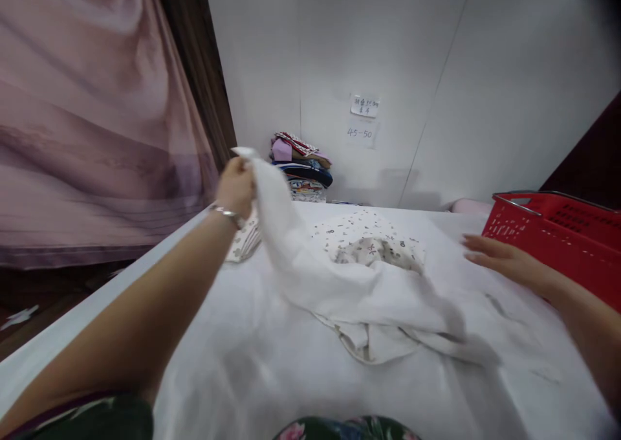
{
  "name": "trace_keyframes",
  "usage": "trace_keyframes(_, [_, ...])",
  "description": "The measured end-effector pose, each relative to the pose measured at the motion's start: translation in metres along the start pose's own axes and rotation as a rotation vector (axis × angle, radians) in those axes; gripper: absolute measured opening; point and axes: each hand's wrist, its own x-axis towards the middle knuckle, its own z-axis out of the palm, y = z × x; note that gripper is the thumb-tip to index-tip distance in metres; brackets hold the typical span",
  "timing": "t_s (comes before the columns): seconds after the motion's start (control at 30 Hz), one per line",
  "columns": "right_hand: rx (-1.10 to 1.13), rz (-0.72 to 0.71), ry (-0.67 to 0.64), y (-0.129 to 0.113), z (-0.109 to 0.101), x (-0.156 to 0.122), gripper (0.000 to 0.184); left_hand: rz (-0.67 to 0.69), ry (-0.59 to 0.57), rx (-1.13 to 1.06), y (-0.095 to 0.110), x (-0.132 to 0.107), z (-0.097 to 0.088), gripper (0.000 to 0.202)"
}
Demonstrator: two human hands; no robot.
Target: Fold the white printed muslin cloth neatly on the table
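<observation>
Though partly in the left grip (237,186), white cloth (334,288) mostly below.

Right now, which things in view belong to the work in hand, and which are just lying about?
Seemingly in the work:
left hand, gripping the white cloth
printed fabric bunched up with it
right hand, open, visibly holding nothing

Apparently lying about:
folded printed cloth near the left wrist
folded stack by the wall
red basket near the right hand
paper notes

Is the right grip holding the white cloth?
No, the right grip is open and apart from the cloth, which the left grip holds up.
</observation>
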Motion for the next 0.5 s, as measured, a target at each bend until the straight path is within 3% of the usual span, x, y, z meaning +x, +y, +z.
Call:
trace_keyframes(0.03, [0.095,0.009,-0.149,-0.021,0.024,0.006,0.049,0.012,-0.132,-0.020,0.010,-0.015,0.033,0.010])
trace_keyframes(0.1, [0.281,-0.091,-0.297,-0.064,0.074,0.015,0.069,0.021,-0.392,-0.045,0.030,-0.045,0.096,0.015])
trace_keyframes(0.17, [0.393,-0.128,-0.350,-0.102,0.116,0.020,0.073,0.075,-0.695,-0.147,0.045,-0.067,0.140,0.019])
trace_keyframes(0.2, [0.434,-0.079,-0.345,-0.116,0.129,0.023,0.068,0.099,-0.776,-0.186,0.050,-0.073,0.153,0.023])
trace_keyframes(0.27, [0.522,0.015,-0.232,-0.136,0.137,0.027,0.060,0.136,-0.815,-0.228,0.050,-0.077,0.158,0.035])
trace_keyframes(0.33, [0.605,0.048,-0.082,-0.146,0.119,0.031,0.054,0.122,-0.776,-0.185,0.035,-0.079,0.145,0.048])
trace_keyframes(0.4, [0.665,-0.011,0.055,-0.152,0.084,0.034,0.048,0.045,-0.814,-0.028,0.009,-0.093,0.124,0.059])
trace_keyframes(0.5, [0.629,-0.201,0.158,-0.159,0.024,0.032,0.030,-0.094,-1.086,0.390,-0.042,-0.139,0.102,0.069])
